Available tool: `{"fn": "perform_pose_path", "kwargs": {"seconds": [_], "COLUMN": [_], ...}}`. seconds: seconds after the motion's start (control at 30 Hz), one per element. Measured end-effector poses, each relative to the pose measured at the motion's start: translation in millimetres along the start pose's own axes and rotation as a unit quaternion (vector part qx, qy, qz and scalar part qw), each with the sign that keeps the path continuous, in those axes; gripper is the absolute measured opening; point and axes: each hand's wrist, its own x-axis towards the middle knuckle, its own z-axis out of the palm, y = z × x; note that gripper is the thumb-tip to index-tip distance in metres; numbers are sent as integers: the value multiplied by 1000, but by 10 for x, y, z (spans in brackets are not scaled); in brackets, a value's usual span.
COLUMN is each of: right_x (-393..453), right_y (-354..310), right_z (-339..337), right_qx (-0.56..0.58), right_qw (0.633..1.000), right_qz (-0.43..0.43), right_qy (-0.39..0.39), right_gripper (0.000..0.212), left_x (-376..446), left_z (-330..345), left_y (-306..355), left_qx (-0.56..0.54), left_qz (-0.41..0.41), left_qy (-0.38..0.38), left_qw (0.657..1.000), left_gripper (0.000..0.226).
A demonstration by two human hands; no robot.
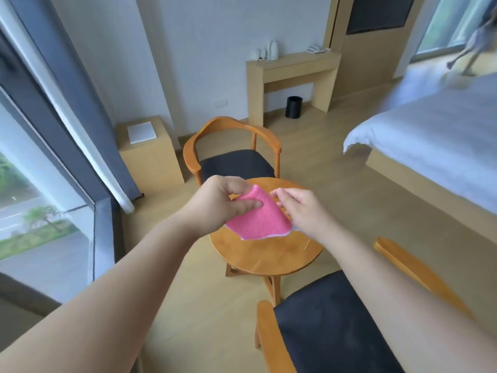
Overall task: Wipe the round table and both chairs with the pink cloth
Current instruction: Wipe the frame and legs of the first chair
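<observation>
Two hands w/ pink cloth (258, 215) held up over round table (269, 254), wiping not yet begun.

L to R: box (150, 154) by the curtain w/ white pad on top; left hand (223, 203) pinches the cloth's top corner, thumb and fingers curled on it; far chair (234, 152) behind; right hand (301, 208) at the cloth's right edge, fingers loosely bent, can't tell if it actually grips. Near chair (330, 327) at bottom, apart from table. Black bin (294, 106) under the desk, contents not visible. Tip, as I judge it: fold cloth flat into a pad, press w/ palm, work tabletop far edge to near in overlapping strokes, then seats and armrests.
</observation>
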Motion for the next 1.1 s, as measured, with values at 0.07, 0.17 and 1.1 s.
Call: {"fn": "perform_pose_path", "kwargs": {"seconds": [0.07, 0.17, 1.1], "right_x": [10, -47, -3992], "right_y": [96, 197, -157], "right_z": [-116, -297, 668], "right_qx": [29, 22, -17], "right_qw": [999, 995, 630], "right_qz": [20, 54, 412], "right_qy": [18, 82, 658], "right_gripper": [25, 72, 28], "left_x": [273, 713, -758], "left_z": [47, 189, 2785], "left_y": [-31, -51, 1148], "left_qx": [11, 29, -147], "left_qz": [16, 71, 368], "left_qy": [-25, -81, -651], "left_qw": [1000, 994, 648], "left_gripper": [15, 22, 41]}}
